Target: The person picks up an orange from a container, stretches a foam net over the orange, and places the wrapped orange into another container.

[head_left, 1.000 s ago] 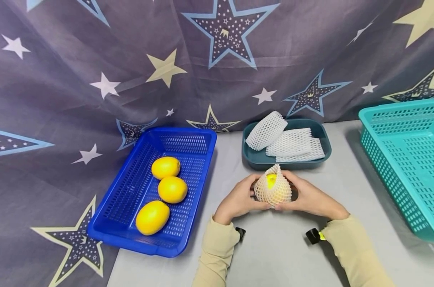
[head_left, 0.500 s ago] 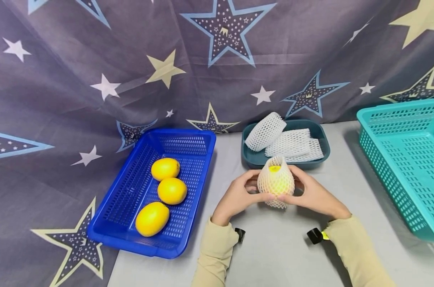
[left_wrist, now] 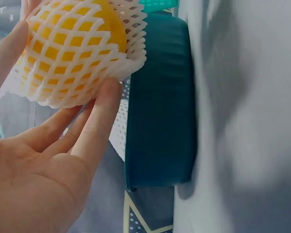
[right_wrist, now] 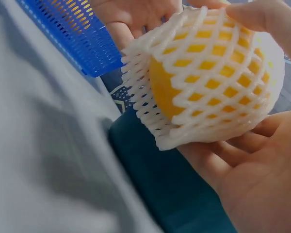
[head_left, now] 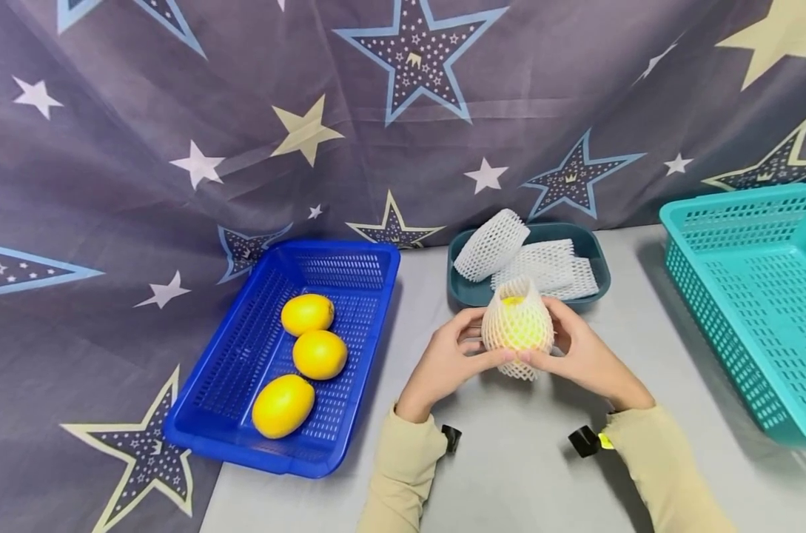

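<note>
A plump yellow fruit, lemon-like in colour, sits inside a white foam fruit net, held between both hands in front of the dark teal tray. My left hand grips its left side, thumb at the front and fingers curved behind. From the right, my right hand holds it the same way, and the two thumbs nearly meet at the front. The net's upper end gapes, showing bare fruit in the right wrist view. In the left wrist view the mesh fits snugly around the fruit, with a fingertip at its edge.
Behind the hands stands the dark teal tray with several white foam nets. A blue basket at left contains three yellow fruits. At right is a turquoise basket. A star-patterned cloth hangs behind.
Both hands have raised the netted fruit slightly and turned it, so the net's opening now stands up and wider. The thumbs have shifted up along the front with it.
</note>
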Action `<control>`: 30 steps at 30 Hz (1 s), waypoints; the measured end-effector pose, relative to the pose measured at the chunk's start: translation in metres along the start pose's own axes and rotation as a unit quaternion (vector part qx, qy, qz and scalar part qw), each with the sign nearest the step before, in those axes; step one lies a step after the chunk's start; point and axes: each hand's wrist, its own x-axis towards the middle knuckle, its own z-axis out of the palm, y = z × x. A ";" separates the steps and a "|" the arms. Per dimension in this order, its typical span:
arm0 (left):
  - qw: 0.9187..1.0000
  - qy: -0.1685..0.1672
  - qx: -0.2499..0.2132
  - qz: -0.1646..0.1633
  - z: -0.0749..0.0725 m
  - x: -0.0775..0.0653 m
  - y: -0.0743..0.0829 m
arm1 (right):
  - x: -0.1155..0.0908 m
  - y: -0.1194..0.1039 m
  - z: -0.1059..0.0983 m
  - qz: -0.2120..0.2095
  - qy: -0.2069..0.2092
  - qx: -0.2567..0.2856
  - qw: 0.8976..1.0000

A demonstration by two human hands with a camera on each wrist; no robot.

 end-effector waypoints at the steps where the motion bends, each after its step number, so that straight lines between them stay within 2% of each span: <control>1: 1.000 0.001 0.000 0.002 0.002 0.001 0.002 | -0.001 -0.002 -0.002 -0.001 0.005 -0.006 1.000; 8: 0.999 -0.002 -0.019 0.031 0.017 0.015 0.017 | -0.004 -0.019 -0.023 -0.020 0.047 -0.057 0.997; 15: 0.998 -0.016 -0.045 0.034 0.042 0.027 0.029 | -0.022 -0.040 -0.043 0.002 0.091 -0.120 0.989; 19: 0.997 -0.026 -0.068 0.037 0.060 0.034 0.032 | -0.033 -0.051 -0.055 0.016 0.123 -0.164 0.979; 24: 0.993 -0.042 -0.108 0.037 0.081 0.041 0.033 | -0.042 -0.064 -0.068 0.054 0.140 -0.204 0.967; 30: 0.993 -0.037 -0.102 0.055 0.108 0.050 0.036 | -0.054 -0.075 -0.085 0.096 0.164 -0.250 0.950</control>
